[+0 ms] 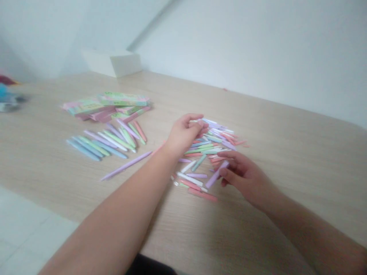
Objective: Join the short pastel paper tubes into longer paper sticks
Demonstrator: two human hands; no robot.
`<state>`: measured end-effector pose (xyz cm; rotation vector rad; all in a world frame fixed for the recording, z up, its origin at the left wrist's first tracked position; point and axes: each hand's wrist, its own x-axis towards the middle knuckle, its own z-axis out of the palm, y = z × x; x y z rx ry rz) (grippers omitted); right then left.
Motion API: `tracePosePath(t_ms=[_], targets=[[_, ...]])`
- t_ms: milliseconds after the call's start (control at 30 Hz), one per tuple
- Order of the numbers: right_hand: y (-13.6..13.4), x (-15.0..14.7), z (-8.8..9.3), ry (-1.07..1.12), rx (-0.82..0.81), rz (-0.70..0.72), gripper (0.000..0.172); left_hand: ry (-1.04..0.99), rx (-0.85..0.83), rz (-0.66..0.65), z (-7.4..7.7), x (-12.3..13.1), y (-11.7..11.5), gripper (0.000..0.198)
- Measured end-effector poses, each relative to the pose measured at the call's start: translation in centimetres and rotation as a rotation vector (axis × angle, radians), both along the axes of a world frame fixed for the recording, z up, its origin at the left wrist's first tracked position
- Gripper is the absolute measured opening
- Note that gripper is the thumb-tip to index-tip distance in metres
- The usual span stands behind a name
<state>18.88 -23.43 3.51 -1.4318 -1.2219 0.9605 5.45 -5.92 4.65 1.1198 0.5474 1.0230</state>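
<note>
A short purple pen barrel (pixel 217 174) is pinched between the thumb and fingers of my right hand (pixel 243 173), tilted over the near right side of a loose pile of pen parts (pixel 200 149). The parts are pastel purple, white, green, blue and coral tubes and caps. My left hand (pixel 186 133) is at the far left side of this pile, its fingers bent and apart above purple and white pieces. Blur hides whether its fingertips touch any of them. Beside my left forearm lies a long purple pen (pixel 126 166).
Left of the pile, whole pastel pens (pixel 106 141) lie in a loose group. Behind them are stacked pink and green printed boxes (pixel 114 105). A white box (pixel 123 64) stands near the wall. Blurred blue and red items (pixel 7 93) sit at the far left of the wooden table (pixel 286 145).
</note>
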Motion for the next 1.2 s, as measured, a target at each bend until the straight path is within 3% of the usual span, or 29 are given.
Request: tracePosePath(t_ms=[133, 267, 500, 1033, 1200], targets=[[-3.3, 3.2, -2.6, 0.352, -0.040, -0.283, 0.025, 0.058, -0.015, -0.191, -1.2, 1.8, -3.0, 0.026], [-3.0, 4.1, -3.6, 0.541, 0.096, -0.456, 0.034, 0.102, 0.079, -0.289, -2.3, 2.5, -4.7, 0.031], [-1.9, 3.6, -3.8, 0.590, 0.138, -0.452, 0.042, 0.102, 0.175, -0.248, -2.9, 2.9, -4.7, 0.029], [-2.0, 2.9, -3.4, 0.629, 0.166, -0.436, 0.058, 0.072, 0.205, -0.220, -2.1, 3.3, -5.8, 0.031], [-1.9, 3.0, -3.2, 0.677, 0.156, -0.451, 0.055, 0.211, 0.384, -0.223, -1.9, 2.9, -6.3, 0.031]])
